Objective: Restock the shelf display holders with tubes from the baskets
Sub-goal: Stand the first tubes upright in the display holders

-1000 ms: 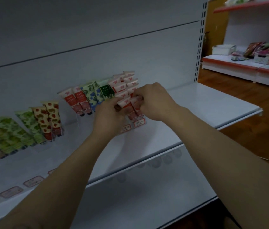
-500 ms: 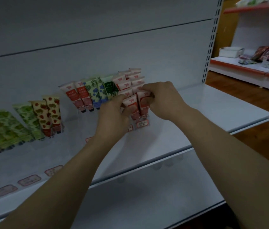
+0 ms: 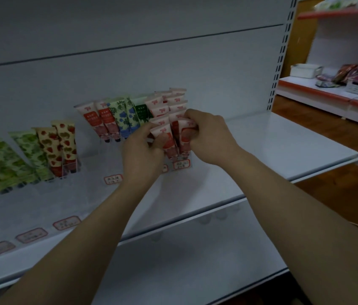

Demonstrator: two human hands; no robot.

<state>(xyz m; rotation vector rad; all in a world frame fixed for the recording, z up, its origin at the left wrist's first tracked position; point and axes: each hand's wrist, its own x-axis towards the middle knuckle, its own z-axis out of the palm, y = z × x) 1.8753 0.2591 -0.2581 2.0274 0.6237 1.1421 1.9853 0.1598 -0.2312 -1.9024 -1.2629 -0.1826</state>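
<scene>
Seating step: left hand [image 3: 143, 150] pinched one red tube [image 3: 162, 134], right hand [image 3: 209, 135] gripped its three-o'clock neighbour [image 3: 185, 137]; next, likely pressing both home.

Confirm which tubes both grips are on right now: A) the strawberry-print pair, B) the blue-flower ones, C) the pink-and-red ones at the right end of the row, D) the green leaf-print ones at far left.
C: the left grip and the right grip both pinch the pink-and-red tubes at the right end of the row.
</scene>
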